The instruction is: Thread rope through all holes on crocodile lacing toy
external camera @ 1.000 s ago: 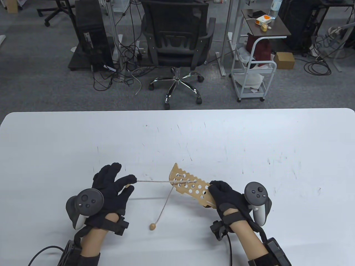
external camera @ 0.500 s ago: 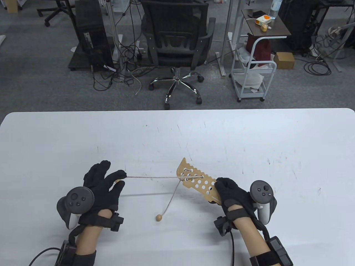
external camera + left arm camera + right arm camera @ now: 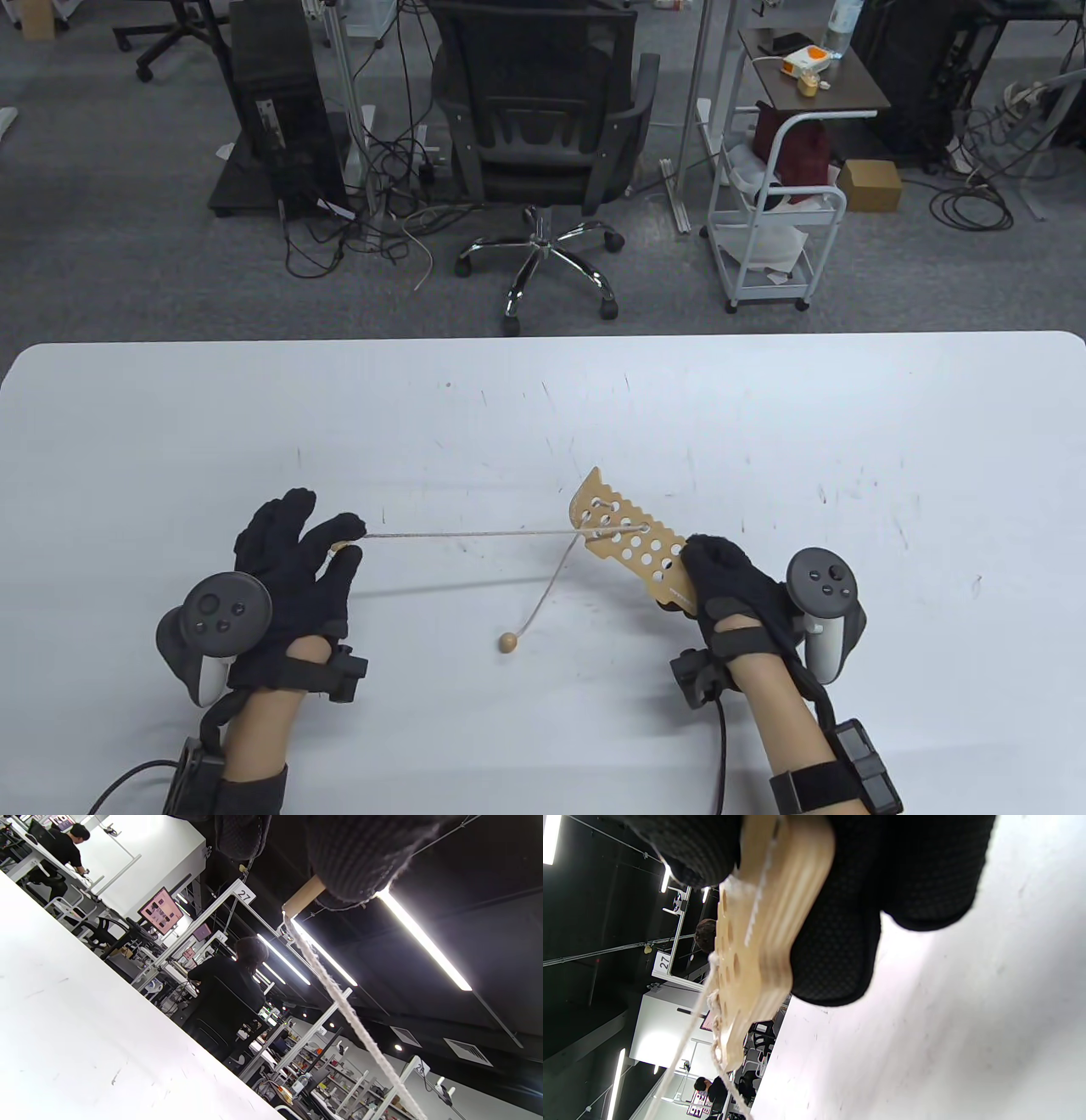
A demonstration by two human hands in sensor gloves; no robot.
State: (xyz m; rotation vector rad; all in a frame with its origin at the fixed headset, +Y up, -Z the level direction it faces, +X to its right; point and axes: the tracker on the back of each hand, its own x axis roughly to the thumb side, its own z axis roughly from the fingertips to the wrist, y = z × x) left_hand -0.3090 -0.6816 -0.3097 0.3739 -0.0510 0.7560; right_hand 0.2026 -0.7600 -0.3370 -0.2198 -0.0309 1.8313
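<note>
Left hand (image 3: 293, 560) pinches rope (image 3: 467, 535) tip; right hand (image 3: 730, 586) grips crocodile toy (image 3: 632, 543); bead (image 3: 508, 643) on table (image 3: 764, 407).

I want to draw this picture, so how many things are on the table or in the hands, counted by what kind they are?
Gloved hands: 2 (left hand, right hand)
Wooden crocodile lacing toy: 1
Rope: 1
Wooden bead on the rope's end: 1
Total: 5
</note>
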